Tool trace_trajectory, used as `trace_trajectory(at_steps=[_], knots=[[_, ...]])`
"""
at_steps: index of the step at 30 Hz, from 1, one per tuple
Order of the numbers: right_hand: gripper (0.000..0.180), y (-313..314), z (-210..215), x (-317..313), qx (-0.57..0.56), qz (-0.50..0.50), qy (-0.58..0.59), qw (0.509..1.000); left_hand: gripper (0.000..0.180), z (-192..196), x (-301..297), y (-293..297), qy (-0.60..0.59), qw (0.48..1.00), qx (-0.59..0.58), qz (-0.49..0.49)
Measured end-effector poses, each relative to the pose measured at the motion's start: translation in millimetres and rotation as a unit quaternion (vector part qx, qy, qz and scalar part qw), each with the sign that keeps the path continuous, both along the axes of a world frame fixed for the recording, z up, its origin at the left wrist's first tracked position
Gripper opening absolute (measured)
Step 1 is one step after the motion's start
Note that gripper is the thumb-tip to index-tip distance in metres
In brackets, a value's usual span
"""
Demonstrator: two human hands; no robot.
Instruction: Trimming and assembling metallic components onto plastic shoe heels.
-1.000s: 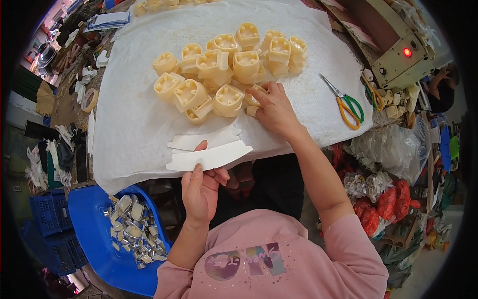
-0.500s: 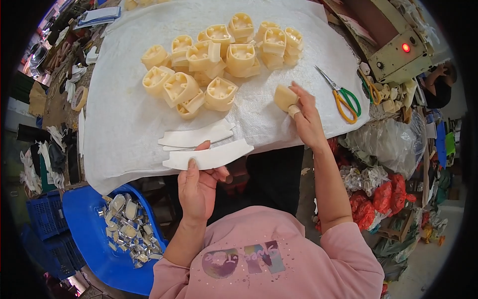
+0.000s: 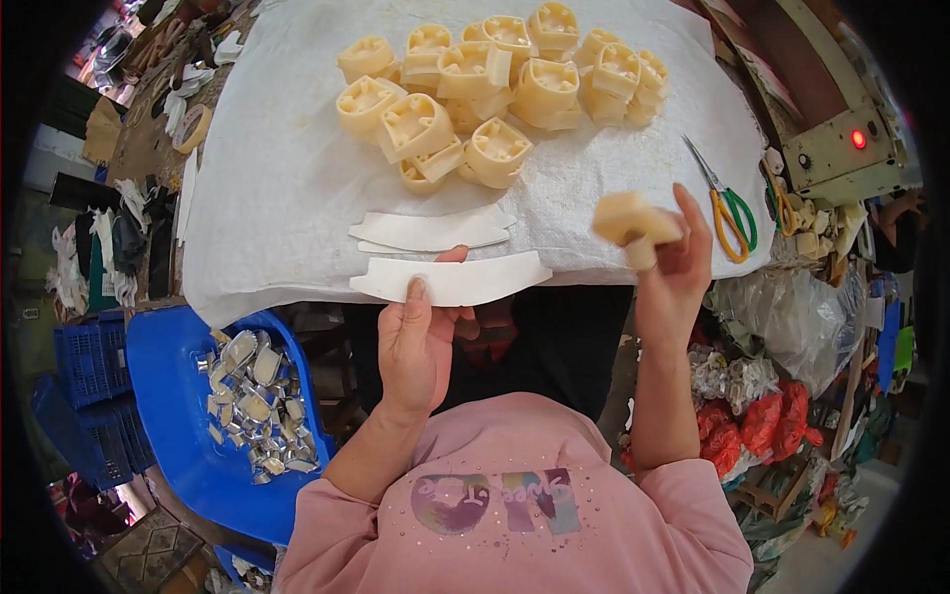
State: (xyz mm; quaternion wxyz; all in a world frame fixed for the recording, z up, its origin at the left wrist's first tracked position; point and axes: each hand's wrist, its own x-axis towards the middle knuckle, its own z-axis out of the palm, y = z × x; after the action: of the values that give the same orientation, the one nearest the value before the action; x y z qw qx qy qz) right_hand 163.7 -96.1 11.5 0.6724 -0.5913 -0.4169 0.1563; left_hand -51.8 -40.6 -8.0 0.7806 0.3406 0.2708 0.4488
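My left hand pinches a white curved strip between thumb and fingers at the table's front edge. Just beyond it, more white strips lie on the cloth. Raised to the right, my right hand grips a cream block, blurred by motion; a pale wrap covers its thumb tip. Farther back stands a cluster of cream, D-shaped hollow plastic pieces that look like shoe heels. Scissors with green and orange handles lie right of my right hand.
White cloth covers the table. A blue basin at lower left holds several silver-and-cream pieces. At far right stands a machine with a lit red lamp. Plastic bags are heaped below, and a tape roll lies left.
The view has shifted, so the table's things appear farther right and higher. My right hand has lifted and turned with the cream block. My left hand still holds the white strip.
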Motion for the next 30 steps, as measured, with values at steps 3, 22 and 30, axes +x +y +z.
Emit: trace_trajectory(at_steps=[3,22,30], knots=[[0.044,-6.9,7.3,-30.1,0.074,0.157,-0.057,0.983,0.049,1.8,4.0,-2.8,0.015,0.999,0.021,0.026],[0.056,16.3,-9.9,-71.3,0.18,0.16,-0.21,0.948,0.052,26.3,2.1,-14.9,-0.025,0.999,0.02,-0.035],[0.054,15.4,-7.1,-68.2,0.152,0.158,-0.221,0.95,0.051,27.4,4.7,-17.8,-0.005,1.0,0.024,-0.013]])
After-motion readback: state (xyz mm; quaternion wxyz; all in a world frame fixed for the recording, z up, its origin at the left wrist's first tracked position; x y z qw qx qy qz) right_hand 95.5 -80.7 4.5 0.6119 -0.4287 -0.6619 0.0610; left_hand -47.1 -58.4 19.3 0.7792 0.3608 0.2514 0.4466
